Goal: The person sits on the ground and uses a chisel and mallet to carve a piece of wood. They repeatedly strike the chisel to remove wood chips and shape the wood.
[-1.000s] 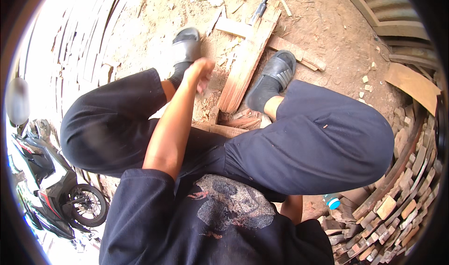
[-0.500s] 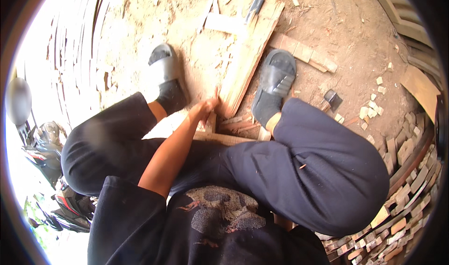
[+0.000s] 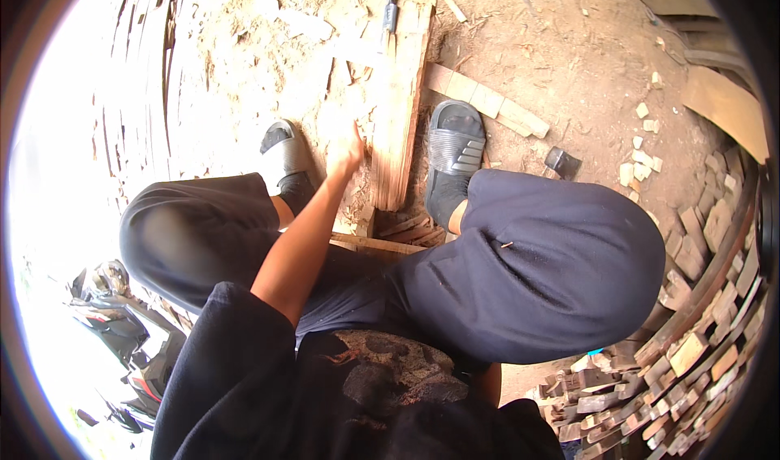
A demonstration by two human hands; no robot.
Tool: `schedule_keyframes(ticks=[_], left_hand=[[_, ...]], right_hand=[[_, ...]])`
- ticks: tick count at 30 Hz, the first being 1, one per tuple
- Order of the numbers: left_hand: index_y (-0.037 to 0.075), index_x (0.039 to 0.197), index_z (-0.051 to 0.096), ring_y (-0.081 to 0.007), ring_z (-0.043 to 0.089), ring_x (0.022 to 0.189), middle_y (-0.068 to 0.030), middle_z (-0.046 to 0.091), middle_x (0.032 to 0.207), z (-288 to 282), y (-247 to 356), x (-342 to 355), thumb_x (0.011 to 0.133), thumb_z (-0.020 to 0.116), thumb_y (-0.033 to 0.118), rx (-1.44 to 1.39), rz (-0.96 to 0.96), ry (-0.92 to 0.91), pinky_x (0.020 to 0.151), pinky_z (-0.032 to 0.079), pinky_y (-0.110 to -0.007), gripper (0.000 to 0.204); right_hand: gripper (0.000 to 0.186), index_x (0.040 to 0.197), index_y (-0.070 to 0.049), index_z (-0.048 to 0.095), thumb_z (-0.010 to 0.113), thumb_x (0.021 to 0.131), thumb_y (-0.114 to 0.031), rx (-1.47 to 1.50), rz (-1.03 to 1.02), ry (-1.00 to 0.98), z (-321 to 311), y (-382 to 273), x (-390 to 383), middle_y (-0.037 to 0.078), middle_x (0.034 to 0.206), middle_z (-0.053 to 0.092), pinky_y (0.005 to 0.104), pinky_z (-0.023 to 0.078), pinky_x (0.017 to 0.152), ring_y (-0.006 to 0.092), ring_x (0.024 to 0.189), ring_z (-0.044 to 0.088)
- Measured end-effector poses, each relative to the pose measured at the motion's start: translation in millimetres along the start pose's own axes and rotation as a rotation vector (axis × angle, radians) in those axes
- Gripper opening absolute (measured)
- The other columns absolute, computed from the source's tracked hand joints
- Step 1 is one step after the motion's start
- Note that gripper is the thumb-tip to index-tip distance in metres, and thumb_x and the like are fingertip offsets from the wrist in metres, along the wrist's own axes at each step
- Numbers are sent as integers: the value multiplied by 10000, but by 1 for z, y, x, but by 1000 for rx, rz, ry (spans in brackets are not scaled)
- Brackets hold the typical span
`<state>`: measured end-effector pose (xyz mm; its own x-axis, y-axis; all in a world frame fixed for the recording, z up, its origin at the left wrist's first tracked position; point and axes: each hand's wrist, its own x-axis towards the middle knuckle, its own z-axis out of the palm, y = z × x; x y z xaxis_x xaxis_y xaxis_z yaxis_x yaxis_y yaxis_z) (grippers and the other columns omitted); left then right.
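Note:
My left hand [image 3: 347, 153] is just left of a long rough plank [image 3: 396, 147] lying between my feet. One finger stretches forward, while glare washes out the others; I see nothing held. At the plank's far end rests a slim dark tool [image 3: 391, 13], its exact kind unclear. Beneath the plank's near end is a wooden frame piece [image 3: 378, 244], partly covered by my legs. My right hand is out of sight; only a bit of that arm [image 3: 491, 383] shows below my right thigh.
My sandalled feet flank the plank. A short wooden strip [image 3: 487, 101] and a small black object [image 3: 562, 163] lie to the right. Small wood blocks [image 3: 642, 163] are scattered farther right, near a large pile of offcuts [image 3: 691, 354]. A motorcycle [image 3: 134, 338] stands at the left.
My left hand has lifted off the plank's near end and moved forward along its left side. The view has shifted, so the plank appears more upright and farther left.

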<state>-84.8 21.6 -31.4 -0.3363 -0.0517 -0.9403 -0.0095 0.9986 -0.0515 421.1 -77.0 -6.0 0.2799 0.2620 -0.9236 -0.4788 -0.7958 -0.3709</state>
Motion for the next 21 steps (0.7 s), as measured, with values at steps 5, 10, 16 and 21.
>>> schedule_keyframes(ticks=[5,10,16,21], left_hand=[[-16,1176,530,-348,607,949,-240,615,1104,-11,82,-1,879,573,520,-371,1067,731,891,442,-471,614],[29,1224,499,-351,591,965,-210,589,1132,-51,183,-22,905,509,465,-384,1205,406,907,452,-411,540],[173,1469,290,-351,372,1318,-130,425,1417,-89,200,58,740,524,8,845,1207,353,1078,351,-498,783],[95,1365,417,-324,467,1237,-163,509,1299,-91,183,37,614,794,166,1272,1010,229,1034,412,-433,843]], right_hand=[[559,1352,-45,390,637,863,-158,-2,-40,39,-37,10,-17,157,1194,463,375,410,888,265,1086,462],[584,1358,-45,386,655,849,-145,-32,-169,20,-18,7,-5,166,1231,454,388,405,923,283,1131,455],[614,1365,-45,381,676,833,-131,-546,-502,-55,73,-31,16,177,1274,443,403,398,967,304,1186,447],[640,1371,-45,377,693,819,-118,-1337,-1116,-90,193,-68,11,186,1310,434,415,392,1003,321,1231,440]])
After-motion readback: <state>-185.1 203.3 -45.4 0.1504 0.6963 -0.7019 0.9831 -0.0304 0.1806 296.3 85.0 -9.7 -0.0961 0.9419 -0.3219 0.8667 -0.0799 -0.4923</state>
